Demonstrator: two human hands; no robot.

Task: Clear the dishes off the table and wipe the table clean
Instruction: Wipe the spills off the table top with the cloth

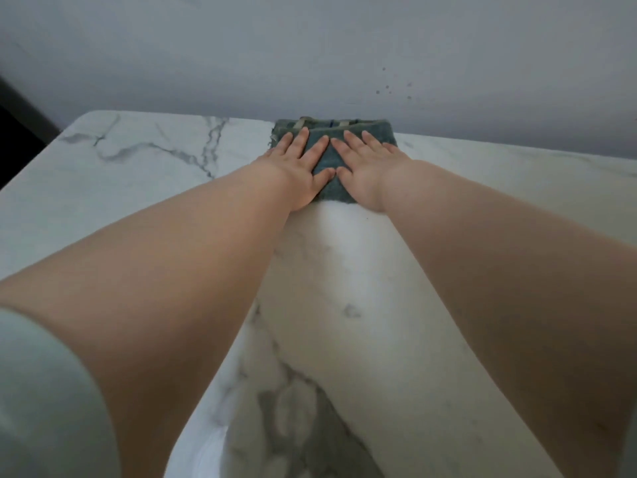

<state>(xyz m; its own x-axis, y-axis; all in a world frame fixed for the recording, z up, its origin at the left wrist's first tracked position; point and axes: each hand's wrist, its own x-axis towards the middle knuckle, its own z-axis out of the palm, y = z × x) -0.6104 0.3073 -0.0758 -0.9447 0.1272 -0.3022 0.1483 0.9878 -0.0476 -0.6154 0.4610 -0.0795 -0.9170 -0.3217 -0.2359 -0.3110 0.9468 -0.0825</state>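
Note:
A folded blue-grey cloth (336,191) lies on the white marble table (138,174), right at its far edge against the wall. Both my hands rest flat on it with fingers spread. My left hand (300,167) covers the cloth's left half and my right hand (365,170) its right half, thumbs almost touching in the middle. Both arms are stretched far forward over the tabletop. No dishes are in view.
A pale grey wall (310,63) rises directly behind the table and carries a few small dark spots (389,88). The table's rounded left corner (86,119) borders a dark gap (17,139). Grey veins run across the marble.

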